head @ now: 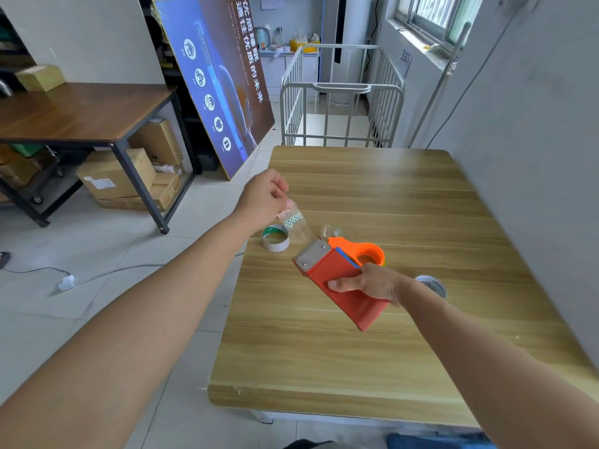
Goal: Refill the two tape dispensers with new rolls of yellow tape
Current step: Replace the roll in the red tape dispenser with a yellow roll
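Note:
My right hand (366, 283) grips a red tape dispenser (343, 286) tilted above the wooden table (356, 351), its metal blade end pointing up-left. My left hand (262, 197) pinches the free end of a clear tape strip (296, 222) with a pink and green-dotted tab, stretched from the dispenser's blade. An orange tape dispenser (363, 251) lies on the table just behind the red one. A white roll core with green print (275, 238) lies near the table's left edge. A whitish roll (432, 285) shows partly behind my right wrist.
A crumpled piece of clear tape (330, 230) lies by the orange dispenser. A grey wall (534, 157) borders the table's right side. A white metal cart (340, 105) stands beyond the far edge. A dark desk with cardboard boxes (120, 173) is at left.

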A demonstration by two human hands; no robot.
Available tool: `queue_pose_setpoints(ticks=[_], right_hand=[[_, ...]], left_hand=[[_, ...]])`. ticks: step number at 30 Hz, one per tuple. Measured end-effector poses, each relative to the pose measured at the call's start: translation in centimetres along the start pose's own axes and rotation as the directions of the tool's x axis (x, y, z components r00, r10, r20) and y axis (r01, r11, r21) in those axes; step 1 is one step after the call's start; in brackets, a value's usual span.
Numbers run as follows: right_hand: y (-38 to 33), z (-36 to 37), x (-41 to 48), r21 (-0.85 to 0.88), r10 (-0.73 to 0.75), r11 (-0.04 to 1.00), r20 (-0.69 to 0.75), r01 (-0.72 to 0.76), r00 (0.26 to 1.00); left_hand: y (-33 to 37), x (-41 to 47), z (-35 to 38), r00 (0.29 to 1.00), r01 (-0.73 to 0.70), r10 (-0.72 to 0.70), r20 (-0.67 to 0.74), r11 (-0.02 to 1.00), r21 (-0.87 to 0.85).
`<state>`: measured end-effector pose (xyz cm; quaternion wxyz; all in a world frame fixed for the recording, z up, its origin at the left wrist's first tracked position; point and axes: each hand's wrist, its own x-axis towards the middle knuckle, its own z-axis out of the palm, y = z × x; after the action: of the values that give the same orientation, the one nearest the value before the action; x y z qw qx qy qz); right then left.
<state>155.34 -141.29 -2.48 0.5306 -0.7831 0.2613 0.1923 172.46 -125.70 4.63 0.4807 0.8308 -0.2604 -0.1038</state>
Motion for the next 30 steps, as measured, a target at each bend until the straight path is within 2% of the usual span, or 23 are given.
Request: queue_pose_setpoints(ticks=[5, 12, 23, 30], right_hand=[[-0.3, 0.4, 1.0, 0.018, 0.067, 0.998, -0.09, -0.066, 0.994], [-1.5, 0.8, 1.4, 0.16, 0.125, 0.982, -0.173, -0.097, 0.977], [-2.9, 1.4, 1.9, 0.354, 0.084, 0.935, -0.144, -0.028, 0.986], [-2.6, 1.4, 1.8, 0.289, 0.068, 0.957, -0.163, -0.018, 0.984]], left_hand=[[1.1, -1.4, 1.7, 0.995, -0.095, 0.09, 0.044, 0.988, 0.123], [0.8, -3.3, 4.0, 0.985, -0.118, 0.092, 0.147, 0.977, 0.179], [-1.3, -5.2, 6.8, 0.974, -0.103, 0.056, 0.217, 0.972, 0.21], [-2.9, -6.1, 8.2, 0.955, -0.088, 0.025, 0.295, 0.975, 0.205]])
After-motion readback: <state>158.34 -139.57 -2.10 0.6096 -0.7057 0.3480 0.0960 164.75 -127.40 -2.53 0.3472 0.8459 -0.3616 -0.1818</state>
